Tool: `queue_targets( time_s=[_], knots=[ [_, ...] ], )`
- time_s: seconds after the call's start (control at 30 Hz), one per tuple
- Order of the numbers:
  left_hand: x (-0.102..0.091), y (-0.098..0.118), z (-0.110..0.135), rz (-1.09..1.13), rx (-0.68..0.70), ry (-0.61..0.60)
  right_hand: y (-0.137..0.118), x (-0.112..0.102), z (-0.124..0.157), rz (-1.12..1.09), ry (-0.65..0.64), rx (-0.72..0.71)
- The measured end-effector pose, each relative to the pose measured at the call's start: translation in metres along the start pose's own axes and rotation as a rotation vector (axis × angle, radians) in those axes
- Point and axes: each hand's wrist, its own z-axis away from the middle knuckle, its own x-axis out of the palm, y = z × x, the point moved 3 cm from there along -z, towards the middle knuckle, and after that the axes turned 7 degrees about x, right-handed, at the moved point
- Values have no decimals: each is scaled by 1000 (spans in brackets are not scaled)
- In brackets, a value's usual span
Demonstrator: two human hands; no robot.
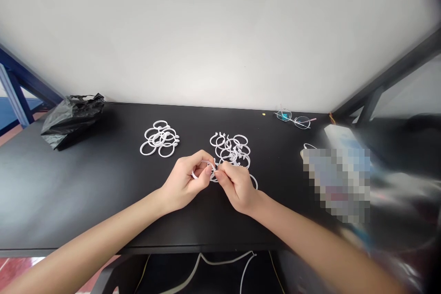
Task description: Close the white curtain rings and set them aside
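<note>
Over the table's middle, my left hand (189, 178) is closed around a white plastic curtain ring (195, 175), whose curve shows between thumb and fingers. My right hand (238, 184) meets it there, thumb and forefinger pinched at the ring's right end; the fingertips hide the ends. Right behind my hands lies a loose pile of similar white rings (237, 149), several with gaps and small knobs showing. One ring is partly covered by my right hand. Farther left is a second pile of white rings (160, 138), which look closed into loops.
On the black table (113, 174) a crumpled black plastic bag (74, 117) sits at the far left. Eyeglasses (292, 120) lie at the back right. A blurred, pixelated package (339, 179) is at the right. A pale wall rises behind; cables (193, 275) hang below the front edge.
</note>
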Motion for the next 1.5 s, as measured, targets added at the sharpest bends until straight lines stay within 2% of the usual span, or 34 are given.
queue_targets(
  time_s=[0.13,0.2,0.27,0.33,0.4,0.47,0.57,0.7,0.83,0.93,1.03,1.1,1.17,1.23,1.5],
  knots=[
    [-3,3,-3,-37,38,-35,0,-2,-1,-13,1,19],
    [-14,0,-7,-138,63,-27,2,-4,0,-22,21,19],
    [-34,-8,-11,-329,108,51,5,-9,0,-34,68,19],
    [-61,-18,-13,-595,156,188,8,-14,0,-37,121,19],
    [-86,-32,-15,-802,136,260,9,-18,-1,-26,162,14],
    [-103,-46,-17,-932,89,207,9,-21,-3,-7,184,4],
    [-111,-63,-17,-1022,11,48,7,-23,-6,23,191,-10],
    [-109,-74,-15,-1110,-72,-42,6,-24,-7,57,195,-22],
    [-110,-78,-14,-1108,-127,-61,6,-23,-7,72,190,-23],
    [-106,-71,-15,-1086,-113,-29,6,-23,-6,74,187,-31],
    [-88,-52,-18,-957,-10,-19,6,-23,-7,82,196,-35],
    [-69,-40,-18,-754,45,-136,6,-23,-6,98,199,-26],
    [-51,-33,-14,-554,4,-344,7,-23,-6,115,199,-13],
    [-40,-31,-9,-429,-56,-450,7,-24,-7,124,200,-8],
    [-39,-38,-6,-353,-126,-448,6,-23,-7,136,197,-11]
  ],
)
